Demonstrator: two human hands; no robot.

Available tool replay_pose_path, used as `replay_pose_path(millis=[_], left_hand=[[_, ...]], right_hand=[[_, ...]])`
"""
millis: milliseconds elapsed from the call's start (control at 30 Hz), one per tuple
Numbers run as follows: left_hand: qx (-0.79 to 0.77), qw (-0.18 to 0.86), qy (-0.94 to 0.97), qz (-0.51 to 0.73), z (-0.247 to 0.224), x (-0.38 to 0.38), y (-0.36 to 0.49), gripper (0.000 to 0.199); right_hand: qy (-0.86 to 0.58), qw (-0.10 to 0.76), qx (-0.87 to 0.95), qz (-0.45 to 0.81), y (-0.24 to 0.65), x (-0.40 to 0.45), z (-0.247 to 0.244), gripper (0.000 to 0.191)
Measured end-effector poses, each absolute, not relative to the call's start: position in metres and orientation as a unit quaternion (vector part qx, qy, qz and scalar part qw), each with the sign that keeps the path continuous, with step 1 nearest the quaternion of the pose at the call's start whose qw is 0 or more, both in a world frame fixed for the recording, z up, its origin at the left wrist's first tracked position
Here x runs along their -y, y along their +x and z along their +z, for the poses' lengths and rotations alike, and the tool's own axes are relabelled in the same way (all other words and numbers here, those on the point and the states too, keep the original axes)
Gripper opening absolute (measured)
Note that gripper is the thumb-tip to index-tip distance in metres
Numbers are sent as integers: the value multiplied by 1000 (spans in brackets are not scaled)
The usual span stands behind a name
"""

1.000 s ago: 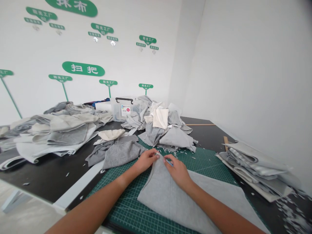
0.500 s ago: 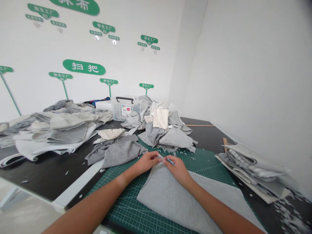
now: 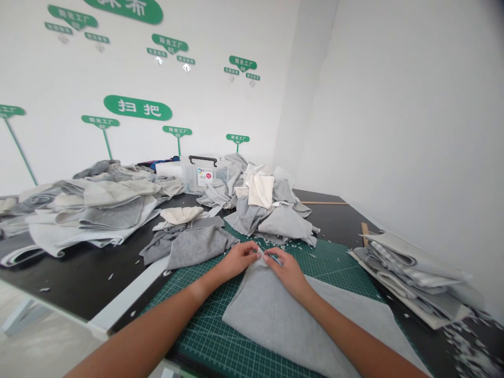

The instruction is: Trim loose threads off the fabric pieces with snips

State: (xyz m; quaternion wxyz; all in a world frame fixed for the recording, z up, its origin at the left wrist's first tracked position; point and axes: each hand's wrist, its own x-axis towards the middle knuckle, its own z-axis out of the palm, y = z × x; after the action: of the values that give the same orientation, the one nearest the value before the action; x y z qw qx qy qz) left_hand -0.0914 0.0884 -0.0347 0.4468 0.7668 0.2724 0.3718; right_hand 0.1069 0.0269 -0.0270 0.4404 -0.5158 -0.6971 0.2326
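A large light-grey cloth lies across the green cutting mat, its far corner raised slightly between my hands. My left hand is closed in a pinch on that corner. Close beside it, my right hand is closed around a slim blue tool, too small and covered to name. The fingertips of both hands almost meet at the cloth's tip. Just beyond them, small pale scraps are scattered on the mat.
A heap of grey and cream cloths stands behind my hands, a folded dark-grey cloth to their left. Larger cloth piles fill the far left. Folded cloths are stacked at right. A clear plastic box stands at the back.
My fingertips have shifted slightly at the cloth's corner, and the blue tool has tilted a little within my right hand. The view has moved slightly; the cloth stays in place.
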Motion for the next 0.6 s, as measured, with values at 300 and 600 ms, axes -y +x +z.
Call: replay_pose_path(millis=[300,600], left_hand=[[-278,409,810,315,-34,-80,-92,39],[-281,402,811,318,-28,-76,-92,42]], right_hand=[[-504,445,702,236,108,-27,-26,24],[-514,441,700,225,106,-23,-24,23]])
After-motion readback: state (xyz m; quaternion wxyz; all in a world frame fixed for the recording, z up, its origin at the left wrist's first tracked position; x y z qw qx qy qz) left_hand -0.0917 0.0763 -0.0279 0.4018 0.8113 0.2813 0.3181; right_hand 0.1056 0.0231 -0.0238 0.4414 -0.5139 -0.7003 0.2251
